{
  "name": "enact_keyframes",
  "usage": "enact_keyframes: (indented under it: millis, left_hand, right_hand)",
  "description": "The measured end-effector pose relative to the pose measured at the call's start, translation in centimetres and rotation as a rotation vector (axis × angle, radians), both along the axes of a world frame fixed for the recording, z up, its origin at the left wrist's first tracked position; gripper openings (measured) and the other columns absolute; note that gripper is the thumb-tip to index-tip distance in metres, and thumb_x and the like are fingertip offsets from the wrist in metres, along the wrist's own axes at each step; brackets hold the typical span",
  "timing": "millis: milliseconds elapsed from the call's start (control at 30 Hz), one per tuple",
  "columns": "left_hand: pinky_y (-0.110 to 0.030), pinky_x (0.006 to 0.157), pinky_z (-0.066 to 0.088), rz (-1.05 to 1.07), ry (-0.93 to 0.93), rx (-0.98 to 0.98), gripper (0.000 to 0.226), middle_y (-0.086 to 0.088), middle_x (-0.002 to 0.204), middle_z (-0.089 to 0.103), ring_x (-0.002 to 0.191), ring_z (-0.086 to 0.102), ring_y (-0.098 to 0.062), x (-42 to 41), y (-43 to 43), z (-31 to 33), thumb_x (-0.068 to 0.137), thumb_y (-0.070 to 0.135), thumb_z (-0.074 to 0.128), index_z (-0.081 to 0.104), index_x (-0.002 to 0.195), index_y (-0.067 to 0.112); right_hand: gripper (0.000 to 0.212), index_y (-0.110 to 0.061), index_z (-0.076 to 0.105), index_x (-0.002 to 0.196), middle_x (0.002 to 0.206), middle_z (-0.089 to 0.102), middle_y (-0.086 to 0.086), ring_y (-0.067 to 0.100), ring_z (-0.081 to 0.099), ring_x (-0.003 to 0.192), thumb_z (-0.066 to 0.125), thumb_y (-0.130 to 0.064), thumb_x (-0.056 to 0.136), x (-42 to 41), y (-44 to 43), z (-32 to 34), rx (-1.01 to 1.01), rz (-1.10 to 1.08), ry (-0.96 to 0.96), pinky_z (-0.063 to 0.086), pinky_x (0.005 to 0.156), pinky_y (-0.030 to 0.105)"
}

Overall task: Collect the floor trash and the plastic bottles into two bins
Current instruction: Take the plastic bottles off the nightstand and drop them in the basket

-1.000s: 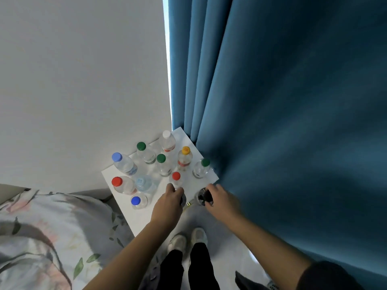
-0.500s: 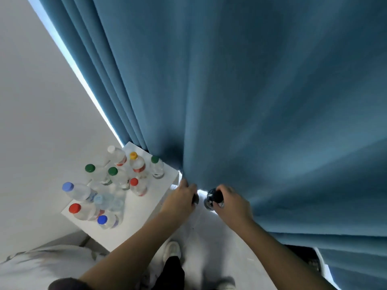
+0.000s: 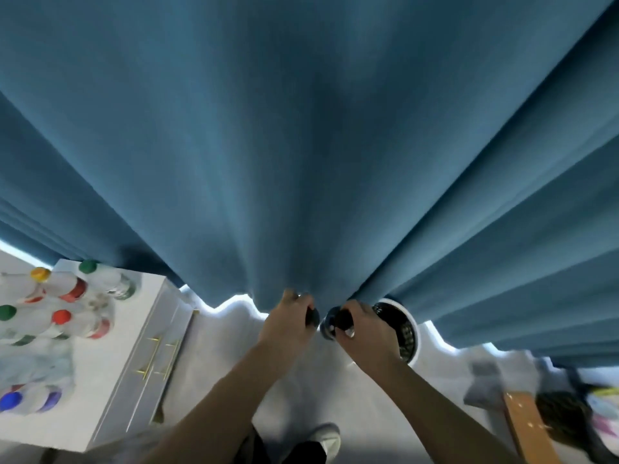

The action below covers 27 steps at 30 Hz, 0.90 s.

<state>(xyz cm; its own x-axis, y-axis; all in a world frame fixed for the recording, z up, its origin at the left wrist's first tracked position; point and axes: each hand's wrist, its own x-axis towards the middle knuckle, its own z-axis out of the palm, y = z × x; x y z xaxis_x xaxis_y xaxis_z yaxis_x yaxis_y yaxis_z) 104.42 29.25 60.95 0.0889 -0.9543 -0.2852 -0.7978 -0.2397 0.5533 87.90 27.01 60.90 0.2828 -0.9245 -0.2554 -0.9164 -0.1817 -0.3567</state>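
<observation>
Gripping small dark round objects [image 3: 330, 324], my left hand [image 3: 288, 324] and right hand [image 3: 363, 333] meet at the pleated curtain [image 3: 301, 145] hem; clear capped bottles [image 3: 72, 289] crowd the white cabinet [image 3: 110, 356], round mesh bin [image 3: 407, 333] just behind my right.

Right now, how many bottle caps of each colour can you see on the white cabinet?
Green caps: 2
Red caps: 1
Yellow caps: 1
Blue caps: 1
Total: 5 plainly visible. The view is blurred, and the left edge of the picture cuts off the cabinet, so there may be more.
</observation>
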Motion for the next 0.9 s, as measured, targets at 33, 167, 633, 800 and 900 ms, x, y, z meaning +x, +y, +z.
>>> enact_keyframes:
  millis: [33,167,633,800,900]
  left_hand:
    - [-0.033,0.079,0.05,-0.03,0.003,0.001,0.021,-0.006,0.107,0.046,0.085,0.059,-0.029,-1.8,-0.1,-0.3,0.081,0.024,0.064,0.059,0.1,0.015]
    - [-0.037,0.083,0.049,-0.152,0.019,0.039,0.023,-0.004,0.11,0.044,0.093,0.058,-0.027,-7.6,-0.9,-1.6,0.082,0.028,0.065,0.057,0.101,0.017]
    - [-0.026,0.078,0.042,-0.39,0.044,0.111,0.024,-0.005,0.112,0.048,0.093,0.056,-0.022,-16.4,-8.2,-6.5,0.085,0.032,0.061,0.058,0.102,0.014]
    - [-0.027,0.078,0.043,-0.46,0.018,0.183,0.025,-0.006,0.111,0.044,0.094,0.057,-0.027,-18.1,-10.9,-7.1,0.087,0.029,0.06,0.056,0.105,0.013]
    - [-0.029,0.081,0.045,-0.46,0.014,0.206,0.023,-0.007,0.111,0.044,0.096,0.058,-0.028,-19.3,-12.0,-7.6,0.086,0.025,0.061,0.056,0.105,0.012]
  right_hand:
    - [0.036,-0.024,0.049,0.116,0.116,0.056,-0.002,0.023,0.061,0.099,0.055,-0.043,0.086,-1.9,0.1,-0.2,0.007,-0.038,0.002,0.052,0.073,0.034]
    - [0.036,-0.025,0.048,0.117,0.118,0.054,-0.002,0.024,0.059,0.101,0.055,-0.042,0.087,-8.4,0.2,-0.9,0.051,-0.167,0.049,0.047,0.072,0.032]
    - [0.036,-0.026,0.045,0.118,0.105,0.057,-0.001,0.026,0.062,0.095,0.052,-0.038,0.085,-20.5,-4.3,-4.3,0.185,-0.418,0.217,0.046,0.069,0.031]
    - [0.035,-0.023,0.045,0.113,0.105,0.056,0.0,0.026,0.062,0.095,0.055,-0.037,0.083,-22.9,-6.6,-4.1,0.216,-0.426,0.255,0.042,0.067,0.03]
    - [0.034,-0.023,0.044,0.112,0.103,0.057,0.0,0.027,0.062,0.092,0.054,-0.037,0.083,-24.2,-7.8,-4.2,0.208,-0.407,0.256,0.042,0.065,0.03]
